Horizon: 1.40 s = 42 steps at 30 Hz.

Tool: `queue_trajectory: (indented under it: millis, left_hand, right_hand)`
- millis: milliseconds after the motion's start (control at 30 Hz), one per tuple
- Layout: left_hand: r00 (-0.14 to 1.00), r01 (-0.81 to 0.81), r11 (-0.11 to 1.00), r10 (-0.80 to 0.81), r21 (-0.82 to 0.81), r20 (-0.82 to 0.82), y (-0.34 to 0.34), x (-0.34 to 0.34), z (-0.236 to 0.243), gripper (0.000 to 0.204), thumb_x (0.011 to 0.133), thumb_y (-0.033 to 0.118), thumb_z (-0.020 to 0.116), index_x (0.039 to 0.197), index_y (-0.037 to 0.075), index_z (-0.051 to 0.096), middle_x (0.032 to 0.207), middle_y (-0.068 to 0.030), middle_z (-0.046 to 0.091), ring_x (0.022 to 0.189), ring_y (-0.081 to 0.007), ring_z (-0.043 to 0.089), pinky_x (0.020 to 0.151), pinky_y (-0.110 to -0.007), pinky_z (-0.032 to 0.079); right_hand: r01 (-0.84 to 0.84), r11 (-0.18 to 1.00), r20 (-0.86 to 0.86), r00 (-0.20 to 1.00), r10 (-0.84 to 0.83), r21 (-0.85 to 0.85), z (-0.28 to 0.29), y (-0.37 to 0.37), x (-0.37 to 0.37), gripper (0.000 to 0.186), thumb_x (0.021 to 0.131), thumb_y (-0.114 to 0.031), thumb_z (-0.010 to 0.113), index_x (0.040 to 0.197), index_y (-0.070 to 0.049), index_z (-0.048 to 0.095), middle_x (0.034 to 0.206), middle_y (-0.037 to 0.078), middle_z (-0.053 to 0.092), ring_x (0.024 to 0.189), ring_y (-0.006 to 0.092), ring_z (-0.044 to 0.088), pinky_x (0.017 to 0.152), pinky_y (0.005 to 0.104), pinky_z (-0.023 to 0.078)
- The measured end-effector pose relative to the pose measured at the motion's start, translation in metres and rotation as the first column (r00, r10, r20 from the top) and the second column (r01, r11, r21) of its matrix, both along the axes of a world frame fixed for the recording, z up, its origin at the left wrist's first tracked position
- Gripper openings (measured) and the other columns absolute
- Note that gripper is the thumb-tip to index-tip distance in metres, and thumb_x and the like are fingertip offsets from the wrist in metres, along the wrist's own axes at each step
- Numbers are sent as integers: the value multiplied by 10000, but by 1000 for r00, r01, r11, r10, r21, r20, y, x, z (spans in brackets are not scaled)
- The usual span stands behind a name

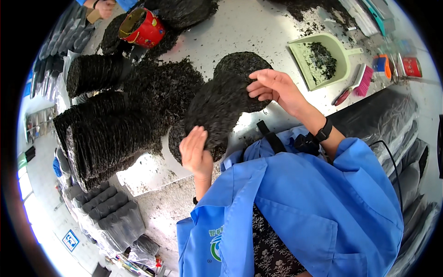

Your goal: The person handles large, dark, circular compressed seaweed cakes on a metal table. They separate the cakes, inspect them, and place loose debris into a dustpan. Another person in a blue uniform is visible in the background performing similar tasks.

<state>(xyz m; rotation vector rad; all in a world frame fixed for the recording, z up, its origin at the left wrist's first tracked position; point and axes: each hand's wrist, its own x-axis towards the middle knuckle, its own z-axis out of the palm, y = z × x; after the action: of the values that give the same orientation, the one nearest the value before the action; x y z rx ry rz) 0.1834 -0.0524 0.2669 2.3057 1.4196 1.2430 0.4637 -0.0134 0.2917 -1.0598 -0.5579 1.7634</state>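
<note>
A round, dark sheet of dried seaweed (214,108), blurred by motion, hangs tilted between my two hands. My left hand (196,150) is at its near left edge, fingers stretched along it and thumb hidden. At its far right edge is my right hand (274,90), its fingers bent against the rim. One seaweed disc pile (242,60) lies on the table (230,27) behind the held sheet. Another disc (175,141) lies partly hidden under it, beside my left hand.
Rows of stacked seaweed discs (106,134) and a loose heap (166,83) fill the left. A red bucket (150,32) stands behind them. At right lie a pale green dustpan (341,55) with scraps and a pink-bristled brush (362,81). Another person's hand (105,8) shows at the far left.
</note>
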Motion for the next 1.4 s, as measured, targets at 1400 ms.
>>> queue_trajectory:
  millis: [1400]
  left_hand:
    - [294, 627, 493, 567, -603, 769, 33, 41, -1, 379, 872, 68, 610, 1217, 10, 465, 1166, -84, 556, 1045, -186, 550, 896, -321, 451]
  right_hand:
    - [147, 987, 93, 984, -152, 61, -35, -7, 2, 239, 948, -215, 523, 1054, -7, 576, 953, 27, 630, 826, 84, 579, 741, 242, 472]
